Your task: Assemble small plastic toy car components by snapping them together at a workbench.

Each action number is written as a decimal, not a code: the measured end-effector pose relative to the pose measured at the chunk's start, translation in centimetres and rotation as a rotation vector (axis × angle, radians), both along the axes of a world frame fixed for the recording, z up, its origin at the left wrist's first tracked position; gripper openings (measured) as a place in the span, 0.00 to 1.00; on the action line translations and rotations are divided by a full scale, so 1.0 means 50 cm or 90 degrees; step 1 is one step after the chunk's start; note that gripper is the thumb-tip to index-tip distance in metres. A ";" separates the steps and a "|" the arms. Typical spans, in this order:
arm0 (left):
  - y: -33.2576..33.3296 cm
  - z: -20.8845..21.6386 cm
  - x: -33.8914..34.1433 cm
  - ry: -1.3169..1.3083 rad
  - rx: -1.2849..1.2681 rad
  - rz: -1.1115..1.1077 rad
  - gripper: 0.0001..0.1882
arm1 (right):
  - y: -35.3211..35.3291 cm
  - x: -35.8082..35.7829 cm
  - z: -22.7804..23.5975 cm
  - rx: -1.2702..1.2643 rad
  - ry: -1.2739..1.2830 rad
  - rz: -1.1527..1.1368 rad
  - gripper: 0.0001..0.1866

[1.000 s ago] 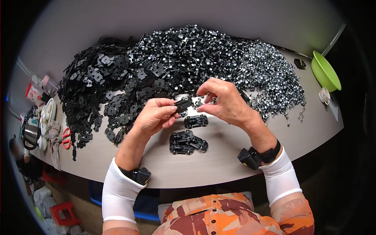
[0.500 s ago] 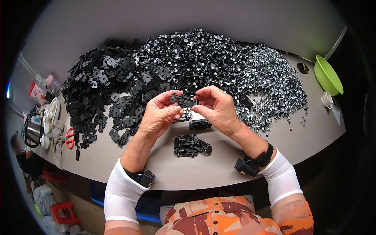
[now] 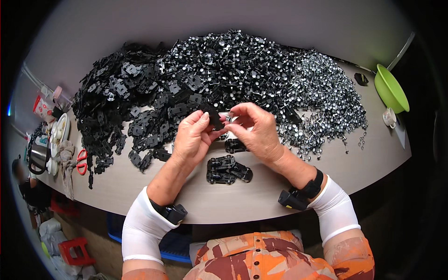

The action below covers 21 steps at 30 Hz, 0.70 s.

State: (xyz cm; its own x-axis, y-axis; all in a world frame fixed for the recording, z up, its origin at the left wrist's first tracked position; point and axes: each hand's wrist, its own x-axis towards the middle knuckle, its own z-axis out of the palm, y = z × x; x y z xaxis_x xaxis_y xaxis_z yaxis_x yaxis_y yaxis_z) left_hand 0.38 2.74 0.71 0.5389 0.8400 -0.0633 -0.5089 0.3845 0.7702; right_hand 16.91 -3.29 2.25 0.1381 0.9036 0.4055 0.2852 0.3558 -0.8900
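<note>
Above the middle of the table, my left hand (image 3: 190, 137) pinches a black toy car chassis (image 3: 213, 116), now tilted with a flat dark face showing. Close by its right side, my right hand (image 3: 260, 131) has thumb and forefinger closed on a small wheel axle (image 3: 229, 119), mostly hidden by the fingers. Below the hands lies a cluster of chassis with wheels (image 3: 226, 169). Another black chassis (image 3: 234, 146) sits partly behind my right hand.
Loose black chassis (image 3: 109, 88) are heaped at left, wheel axles (image 3: 242, 65) at centre and right. Red-handled scissors (image 3: 82, 162), a rag (image 3: 68, 163) and a metal pot (image 3: 39, 157) stand left. A green bowl (image 3: 390, 88) and white cup (image 3: 389, 118) are at right.
The chassis has turned from lying crosswise between both hands to a tilted position in my left hand. My right fingertips have shifted slightly left, still near it.
</note>
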 end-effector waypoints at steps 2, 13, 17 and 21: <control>0.015 0.019 -0.024 0.074 0.024 -0.063 0.08 | 0.011 0.024 0.017 0.127 -0.100 -0.016 0.15; 0.000 0.017 -0.027 0.309 0.192 -0.134 0.09 | 0.008 0.044 0.022 0.155 -0.288 0.158 0.18; -0.002 0.029 -0.029 0.358 0.205 -0.144 0.09 | 0.006 0.042 0.023 0.126 -0.289 0.166 0.18; -0.012 0.042 -0.023 0.375 0.257 -0.074 0.09 | 0.004 0.035 0.019 0.141 -0.280 0.151 0.18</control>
